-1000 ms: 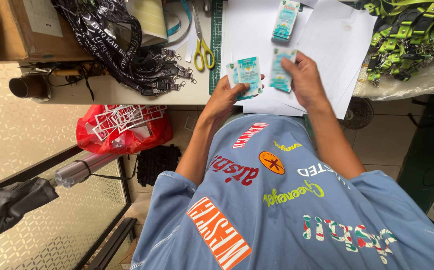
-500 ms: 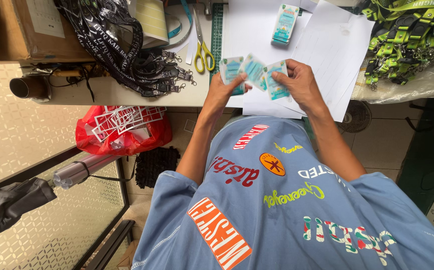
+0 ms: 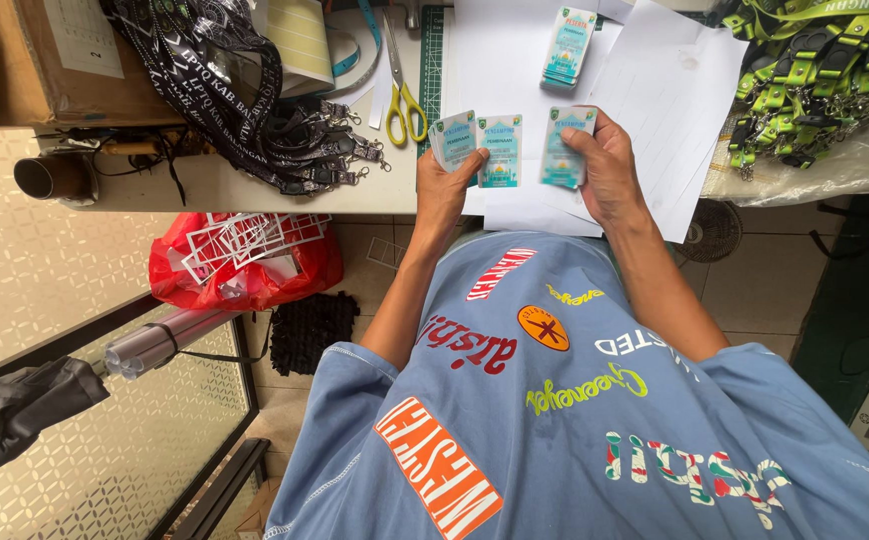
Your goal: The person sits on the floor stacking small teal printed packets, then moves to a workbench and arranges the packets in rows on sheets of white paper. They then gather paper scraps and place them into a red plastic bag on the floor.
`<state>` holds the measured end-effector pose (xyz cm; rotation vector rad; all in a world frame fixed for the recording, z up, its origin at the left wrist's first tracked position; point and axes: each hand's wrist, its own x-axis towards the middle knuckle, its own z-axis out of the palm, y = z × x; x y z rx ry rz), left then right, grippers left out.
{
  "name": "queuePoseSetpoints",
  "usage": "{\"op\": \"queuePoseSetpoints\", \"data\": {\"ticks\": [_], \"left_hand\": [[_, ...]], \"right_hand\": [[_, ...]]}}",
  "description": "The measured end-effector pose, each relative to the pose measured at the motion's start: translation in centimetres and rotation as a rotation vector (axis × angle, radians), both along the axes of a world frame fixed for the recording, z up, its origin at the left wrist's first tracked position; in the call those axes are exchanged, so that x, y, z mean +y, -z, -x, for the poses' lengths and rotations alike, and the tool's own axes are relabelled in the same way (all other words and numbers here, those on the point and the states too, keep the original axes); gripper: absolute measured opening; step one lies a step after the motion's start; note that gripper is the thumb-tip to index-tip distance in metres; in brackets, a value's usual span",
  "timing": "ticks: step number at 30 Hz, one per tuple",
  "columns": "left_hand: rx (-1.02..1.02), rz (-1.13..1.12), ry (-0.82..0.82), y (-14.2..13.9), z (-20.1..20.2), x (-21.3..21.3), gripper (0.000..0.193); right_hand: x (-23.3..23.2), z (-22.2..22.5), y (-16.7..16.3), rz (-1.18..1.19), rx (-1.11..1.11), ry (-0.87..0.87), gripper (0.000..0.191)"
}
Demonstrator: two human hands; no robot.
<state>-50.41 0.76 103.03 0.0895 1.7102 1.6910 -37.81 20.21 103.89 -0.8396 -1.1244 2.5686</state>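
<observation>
My left hand holds a small fanned stack of green-and-white cards at the table's near edge. A single card sticks out to the right of that stack. My right hand pinches another card of the same kind, a little apart from the left-hand ones. Farther back on white paper sheets lies a separate pile of the same cards.
Yellow-handled scissors lie beside a green cutting mat. Black lanyards are heaped at the left, green lanyards at the right. A cardboard box stands far left. A red bag sits on the floor below.
My hands came together over the cards half a second ago and have since drawn apart; the right hand now holds one card separately.
</observation>
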Motion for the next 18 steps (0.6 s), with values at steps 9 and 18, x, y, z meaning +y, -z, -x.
{"op": "queuePoseSetpoints", "data": {"ticks": [9, 18], "left_hand": [[-0.119, -0.140, 0.032, 1.1, -0.3, 0.6, 0.034], [-0.223, -0.190, 0.148, 1.2, -0.3, -0.5, 0.037]], "right_hand": [[-2.4, 0.6, -0.1, -0.125, -0.110, -0.180, 0.034], [-2.1, 0.4, -0.6, -0.102, -0.122, -0.171, 0.039]]}}
